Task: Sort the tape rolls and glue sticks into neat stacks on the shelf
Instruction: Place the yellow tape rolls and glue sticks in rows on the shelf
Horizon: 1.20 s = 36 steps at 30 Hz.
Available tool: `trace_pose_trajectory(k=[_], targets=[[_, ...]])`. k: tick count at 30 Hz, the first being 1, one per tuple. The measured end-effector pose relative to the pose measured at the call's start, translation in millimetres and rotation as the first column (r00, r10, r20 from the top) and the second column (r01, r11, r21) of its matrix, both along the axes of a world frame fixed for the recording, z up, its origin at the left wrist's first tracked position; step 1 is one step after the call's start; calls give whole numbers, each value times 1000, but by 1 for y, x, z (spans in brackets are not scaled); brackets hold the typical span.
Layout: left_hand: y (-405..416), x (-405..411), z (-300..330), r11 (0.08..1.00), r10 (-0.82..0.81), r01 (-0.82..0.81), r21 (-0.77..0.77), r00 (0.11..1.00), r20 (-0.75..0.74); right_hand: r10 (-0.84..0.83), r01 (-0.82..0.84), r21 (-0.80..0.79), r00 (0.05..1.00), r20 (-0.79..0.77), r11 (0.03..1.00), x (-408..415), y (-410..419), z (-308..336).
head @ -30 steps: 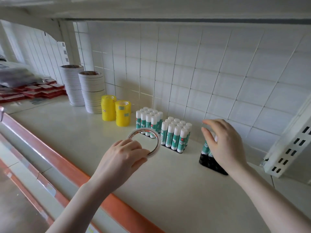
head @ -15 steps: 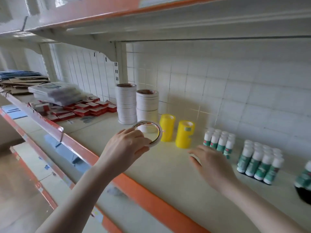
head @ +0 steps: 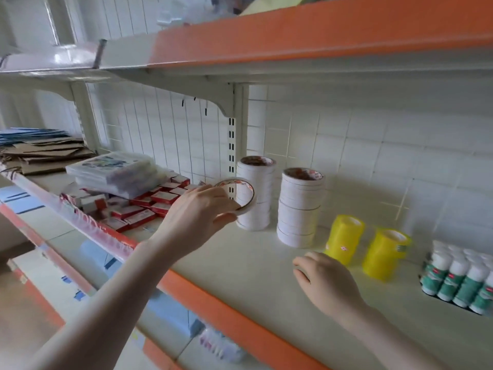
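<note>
My left hand (head: 198,214) pinched a thin white tape ring (head: 237,193) at frame centre, before two tall white roll stacks (head: 256,193). My right hand (head: 326,283) rested loosely curled on the smooth shelf (head: 253,265), holding nothing.

Bare pale shelf board (head: 240,265) open in front, two tall stacks of white tape rolls (head: 277,201) at the back wall, two yellow tape rolls (head: 368,245) beside them, green-and-white glue sticks (head: 458,279) crowding the right, red boxes (head: 138,206) filling the left, orange-edged shelf above (head: 293,41) close overhead
</note>
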State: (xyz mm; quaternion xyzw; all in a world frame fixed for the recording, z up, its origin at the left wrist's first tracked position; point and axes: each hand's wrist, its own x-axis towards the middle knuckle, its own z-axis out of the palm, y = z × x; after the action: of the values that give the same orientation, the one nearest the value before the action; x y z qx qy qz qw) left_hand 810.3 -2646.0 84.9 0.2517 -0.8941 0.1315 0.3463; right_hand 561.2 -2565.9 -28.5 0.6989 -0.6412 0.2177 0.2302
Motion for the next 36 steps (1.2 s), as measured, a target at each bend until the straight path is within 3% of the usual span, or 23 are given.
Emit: trace_pose_trajectory(k=[10, 16, 24, 36], targets=[[-95, -31, 42, 1000, 15, -15, 19, 1000, 12, 69, -76, -101, 995, -73, 992, 3, -78, -17], [-129, -57, 51, 991, 27, -38, 129, 996, 80, 111, -119, -133, 992, -66, 984, 10, -97, -23], [-149, -67, 55, 964, -79, 40, 262, 987, 143, 76, -83, -112, 995, -64, 990, 14, -102, -32], [-149, -75, 64, 949, -124, 57, 311, 972, 200, 65, -74, -127, 995, -73, 989, 14, -101, -37]])
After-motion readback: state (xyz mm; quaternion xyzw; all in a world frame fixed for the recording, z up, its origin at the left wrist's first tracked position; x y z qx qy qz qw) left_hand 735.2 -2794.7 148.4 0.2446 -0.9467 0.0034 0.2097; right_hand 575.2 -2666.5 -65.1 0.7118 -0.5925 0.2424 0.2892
